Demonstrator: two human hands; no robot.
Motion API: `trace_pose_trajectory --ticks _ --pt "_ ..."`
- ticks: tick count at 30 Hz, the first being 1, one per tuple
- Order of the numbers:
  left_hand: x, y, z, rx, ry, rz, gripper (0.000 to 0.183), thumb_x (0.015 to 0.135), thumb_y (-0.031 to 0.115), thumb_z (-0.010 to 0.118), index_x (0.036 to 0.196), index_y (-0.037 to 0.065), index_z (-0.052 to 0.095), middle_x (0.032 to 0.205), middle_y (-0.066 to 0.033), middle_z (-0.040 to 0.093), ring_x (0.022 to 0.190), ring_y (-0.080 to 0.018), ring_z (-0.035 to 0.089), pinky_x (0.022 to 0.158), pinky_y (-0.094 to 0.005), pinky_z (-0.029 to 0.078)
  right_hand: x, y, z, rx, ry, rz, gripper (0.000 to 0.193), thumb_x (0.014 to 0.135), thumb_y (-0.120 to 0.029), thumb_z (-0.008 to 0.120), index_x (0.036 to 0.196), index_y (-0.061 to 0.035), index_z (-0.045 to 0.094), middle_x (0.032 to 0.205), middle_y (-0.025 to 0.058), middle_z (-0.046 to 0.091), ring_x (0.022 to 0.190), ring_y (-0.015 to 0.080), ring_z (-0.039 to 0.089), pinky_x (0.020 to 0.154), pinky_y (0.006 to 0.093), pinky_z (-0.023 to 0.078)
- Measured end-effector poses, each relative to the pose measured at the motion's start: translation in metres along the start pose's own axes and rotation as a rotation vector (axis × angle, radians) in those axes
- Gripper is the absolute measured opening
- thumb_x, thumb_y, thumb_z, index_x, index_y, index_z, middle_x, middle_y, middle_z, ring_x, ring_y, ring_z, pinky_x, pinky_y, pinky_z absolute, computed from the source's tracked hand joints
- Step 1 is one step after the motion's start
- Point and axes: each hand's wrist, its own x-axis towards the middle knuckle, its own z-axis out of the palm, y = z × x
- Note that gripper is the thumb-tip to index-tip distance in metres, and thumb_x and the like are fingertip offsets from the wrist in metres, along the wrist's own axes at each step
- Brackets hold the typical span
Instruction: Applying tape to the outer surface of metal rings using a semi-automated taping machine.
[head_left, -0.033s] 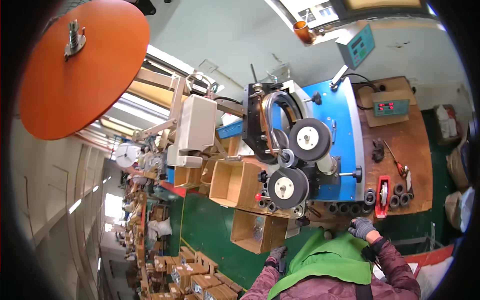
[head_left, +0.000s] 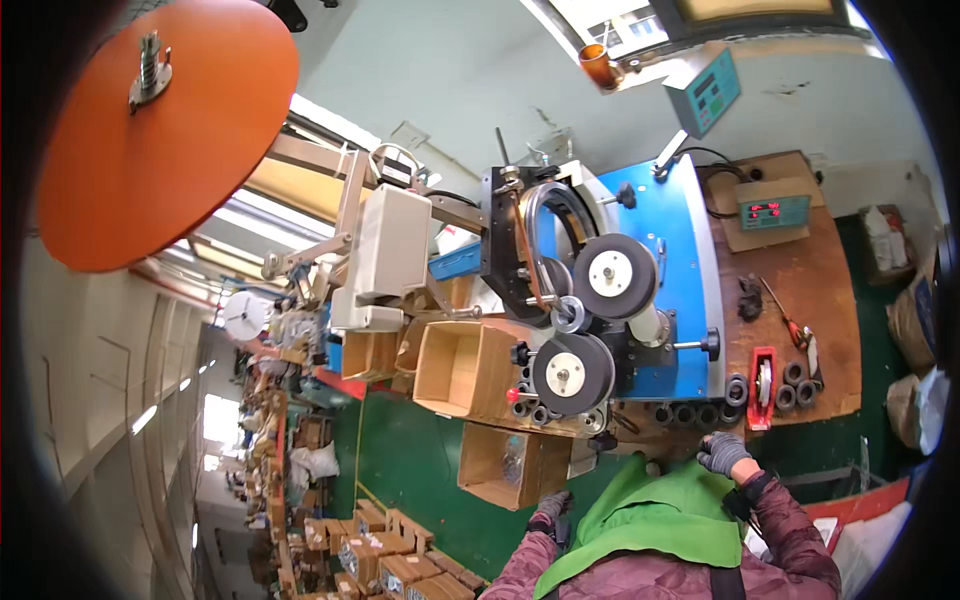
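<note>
My right hand [head_left: 722, 455], in a grey glove, is at the front edge of the wooden table with its fingers curled. What they hold, if anything, is hidden. Just beyond it several dark ring cores [head_left: 708, 414] line the edge, beside a red tape dispenser [head_left: 762, 390]. My left hand [head_left: 551, 505], gloved too, hangs low by the green apron [head_left: 650, 505], near an open cardboard box [head_left: 490, 470]; its fingers are hard to make out. Ahead, a winding machine [head_left: 655, 290] carries a grey ring [head_left: 569, 314] against two black rollers [head_left: 614, 276] with white hubs. Neither hand touches the machine.
A big orange disc [head_left: 170, 150] hangs at upper left. A control box with a red display [head_left: 775, 212] and a screwdriver [head_left: 790, 320] lie on the table's right side. Another open carton [head_left: 450, 370] stands left of the machine. Stacked cartons [head_left: 375, 555] fill the lower left floor.
The whole view has shifted very slightly. Both hands and the machine's ring look the same as before.
</note>
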Motion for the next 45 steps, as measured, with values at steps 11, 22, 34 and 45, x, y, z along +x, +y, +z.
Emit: trace_pose_trajectory --ticks 11,22,34,45 --pt "0.093 0.005 -0.057 -0.13 -0.281 0.102 0.028 0.078 0.024 0.058 0.095 0.002 0.059 0.087 -0.0095 0.061 0.067 -0.0215 0.06 0.059 -0.03 0.049 -0.064 -0.024 0.092 0.043 0.027 0.414 0.031 0.073 -0.036 0.053 0.092 -0.0125 0.061 0.098 0.0135 0.059 0.091 0.03 0.056 0.079 0.0395 0.045" --pt "0.134 -0.019 -0.159 1.451 -0.289 0.742 0.021 0.066 0.019 0.063 0.084 0.009 0.062 0.086 -0.0157 0.061 0.082 -0.0318 0.057 0.07 -0.0369 0.045 -0.184 -0.057 0.209 0.133 0.345 0.992 0.045 0.07 -0.035 0.056 0.109 -0.0122 0.054 0.106 0.0154 0.055 0.101 0.0303 0.051 0.087 0.0418 0.04" --pt "0.109 0.057 -0.088 1.958 -0.42 1.193 0.026 0.075 0.032 0.054 0.091 0.013 0.06 0.088 -0.0126 0.061 0.075 -0.0332 0.056 0.064 -0.0381 0.047 -0.193 -0.042 0.246 0.142 0.397 1.334 0.069 0.069 -0.04 0.058 0.129 -0.0148 0.035 0.141 0.0104 0.016 0.123 0.0278 0.029 0.097 0.0442 0.03" --pt "0.169 -0.009 -0.173 1.774 -0.396 1.08 0.027 0.076 0.029 0.051 0.092 0.009 0.059 0.097 -0.0128 0.061 0.084 -0.0311 0.058 0.071 -0.0388 0.047 -0.173 -0.014 0.228 0.445 0.271 1.345 0.087 0.068 -0.048 0.062 0.135 -0.0103 0.02 0.142 0.0106 0.016 0.128 0.0258 0.023 0.1 0.0361 0.03"
